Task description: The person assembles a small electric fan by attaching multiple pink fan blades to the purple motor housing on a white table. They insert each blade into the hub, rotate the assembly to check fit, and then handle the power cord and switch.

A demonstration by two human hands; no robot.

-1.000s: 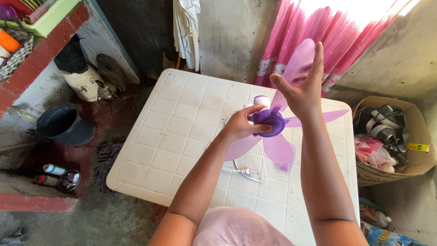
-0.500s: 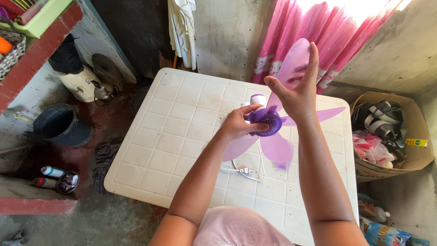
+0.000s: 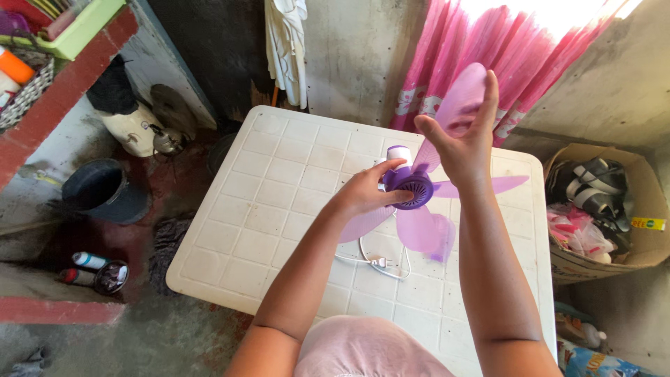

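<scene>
I hold a small purple fan [image 3: 413, 187] with translucent pink-purple blades above a white plastic table [image 3: 272, 202]. My left hand [image 3: 363, 192] grips the fan's round purple hub from the left side. My right hand [image 3: 464, 143] is raised and holds the upper blade [image 3: 462, 94] between thumb and fingers. Other blades spread out below and to the right of the hub. The fan's white cord and plug [image 3: 377, 262] lie on the table under it.
A cardboard box [image 3: 649, 202] with sandals and bags stands at the right. Pink curtains [image 3: 488, 49] hang behind the table. At the left are a dark bucket [image 3: 105, 190], a kettle [image 3: 164, 139], a brick shelf [image 3: 52, 91] and spray cans [image 3: 87, 260] on the floor.
The fan and both hands stay almost where they were. The lower blade has turned slightly. The view has shifted a little.
</scene>
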